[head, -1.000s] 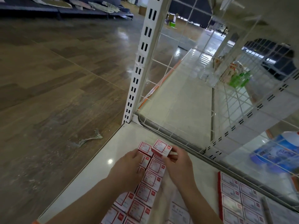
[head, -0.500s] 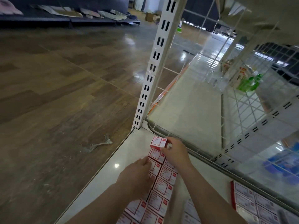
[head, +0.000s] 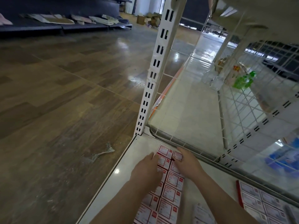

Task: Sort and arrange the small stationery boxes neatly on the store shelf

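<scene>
Small red-and-white stationery boxes [head: 172, 194] lie in two rows on the white shelf [head: 129, 160], running from the near edge toward the back corner. My right hand [head: 186, 164] pinches the far box of the right row [head: 178, 156], set down beside the far box of the left row [head: 165, 150]. My left hand [head: 148, 168] lies flat on the left row, fingertips touching a box's edge. Several boxes under both hands are hidden.
A second block of boxes [head: 262, 201] lies at the right. A white slotted upright [head: 153, 78] and a wire mesh back panel [head: 186, 141] bound the shelf corner. Wooden floor [head: 64, 94] with a scrap of litter [head: 103, 153] lies left of the shelf edge.
My right hand carried a box forward and lowered it at the far end of the right row. My left hand slid forward along the left row. The camera moved closer to the corner.
</scene>
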`<move>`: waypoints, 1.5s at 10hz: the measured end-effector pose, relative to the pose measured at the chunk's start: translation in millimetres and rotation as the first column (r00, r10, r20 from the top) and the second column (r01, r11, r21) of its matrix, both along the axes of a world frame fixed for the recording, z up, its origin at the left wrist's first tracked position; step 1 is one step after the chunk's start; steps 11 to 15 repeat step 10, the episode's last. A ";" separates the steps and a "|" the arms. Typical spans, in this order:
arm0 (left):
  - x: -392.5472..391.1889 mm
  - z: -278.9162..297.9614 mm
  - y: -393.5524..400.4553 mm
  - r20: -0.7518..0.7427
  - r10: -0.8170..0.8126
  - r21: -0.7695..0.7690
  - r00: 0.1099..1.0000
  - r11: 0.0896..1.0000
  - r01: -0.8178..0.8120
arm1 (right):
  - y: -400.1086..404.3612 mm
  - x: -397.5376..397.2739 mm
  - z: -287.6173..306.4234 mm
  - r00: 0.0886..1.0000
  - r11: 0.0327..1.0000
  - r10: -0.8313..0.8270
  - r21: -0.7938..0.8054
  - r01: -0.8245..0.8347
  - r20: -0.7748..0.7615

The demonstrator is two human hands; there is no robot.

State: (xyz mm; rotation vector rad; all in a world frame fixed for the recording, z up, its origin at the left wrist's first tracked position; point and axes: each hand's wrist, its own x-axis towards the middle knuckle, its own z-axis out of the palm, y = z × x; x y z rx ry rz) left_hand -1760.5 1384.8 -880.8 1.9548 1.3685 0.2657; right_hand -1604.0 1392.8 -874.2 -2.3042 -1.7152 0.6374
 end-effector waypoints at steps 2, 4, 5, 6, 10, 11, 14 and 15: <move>12.4 -8.8 17.4 -0.021 -0.053 -0.062 0.998 0.997 0.052 | -10.7 6.5 -2.1 1.000 0.997 -0.014 -0.079 0.014 0.000; 14.3 -9.8 17.3 -0.007 -0.079 -0.072 0.997 0.994 0.079 | -6.7 9.9 -5.8 0.999 0.997 -0.036 -0.061 0.035 -0.012; 12.5 -11.1 15.9 0.000 -0.085 -0.059 0.996 0.995 0.085 | -6.6 12.2 -7.1 0.998 0.998 -0.053 -0.044 0.051 -0.035; 12.1 -10.8 15.7 -0.004 -0.086 -0.061 0.996 0.994 0.085 | -7.4 12.7 -5.6 0.997 0.998 -0.047 -0.032 0.045 -0.061; 6.2 0.9 1.2 0.014 -0.010 0.010 1.000 1.000 0.010 | -19.3 17.4 -5.8 0.999 0.998 -0.031 0.060 0.033 -0.025; 6.2 0.9 1.2 0.014 -0.010 0.010 1.000 1.000 0.010 | -19.3 17.4 -5.8 0.999 0.998 -0.031 0.060 0.033 -0.025; 6.2 0.9 1.2 0.014 -0.010 0.010 1.000 1.000 0.010 | -19.3 17.4 -5.8 0.999 0.998 -0.031 0.060 0.033 -0.025; 6.2 0.9 1.2 0.014 -0.010 0.010 1.000 1.000 0.010 | -19.3 17.4 -5.8 0.999 0.998 -0.031 0.060 0.033 -0.025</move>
